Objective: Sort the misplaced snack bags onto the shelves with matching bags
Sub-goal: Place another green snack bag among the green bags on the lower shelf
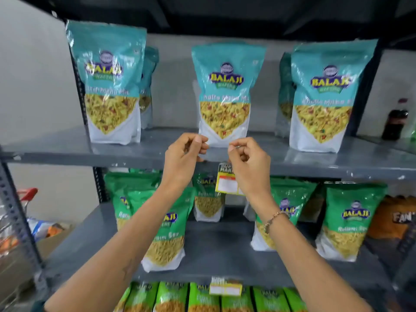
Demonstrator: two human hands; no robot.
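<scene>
A teal snack bag [225, 91] stands upright in the middle of the upper shelf [67, 152], between matching teal bags on the left [108, 82] and right [324, 95]. My left hand [184, 158] pinches the middle bag's lower left corner. My right hand [247, 161] pinches its lower right corner. Both hands sit at the shelf's front edge with fingers curled. On the shelf below stand several green snack bags [166, 230], some leaning. Light green bags [202, 298] fill the lowest visible row.
A yellow price tag [227, 183] hangs from the upper shelf edge behind my right wrist. A dark soda bottle [395, 122] stands at far right, with orange packs [396, 217] below it. A shopping cart with a red handle [27, 194] and a cardboard box sit at left.
</scene>
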